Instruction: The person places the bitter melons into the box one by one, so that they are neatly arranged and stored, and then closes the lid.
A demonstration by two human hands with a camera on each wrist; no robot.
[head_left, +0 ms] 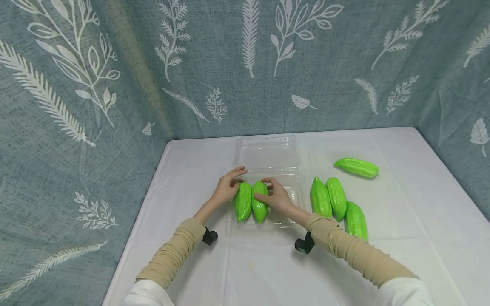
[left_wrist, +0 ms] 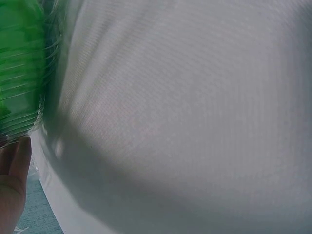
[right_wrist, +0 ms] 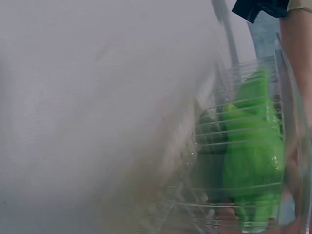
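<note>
A hinged clear plastic container (head_left: pixel 285 219) lies opened out, with two glossy green bitter melons side by side in its near half. The left bitter melon (head_left: pixel 243 203) is next to my left hand (head_left: pixel 226 187), whose fingers reach over the container's left side toward the hinge. In the left wrist view, fingertips of that hand (left_wrist: pixel 17 163) show right at the container's end wall. My right hand (head_left: pixel 277 196) holds the other bitter melon (head_left: pixel 260 208) near its upper part, thumb across it and fingers around the far end. The right wrist view shows green bitter melon (right_wrist: pixel 253 151) through the ribbed wall.
Right of the container lie several more bitter melons, three in a cluster (head_left: pixel 337 198) beside my right forearm and one (head_left: pixel 357 167) farther back. The transparent lid (head_left: pixel 266 153) lies flat behind. A white cloth (head_left: pixel 245 272) covers the table; patterned curtains (head_left: pixel 214 63) enclose it.
</note>
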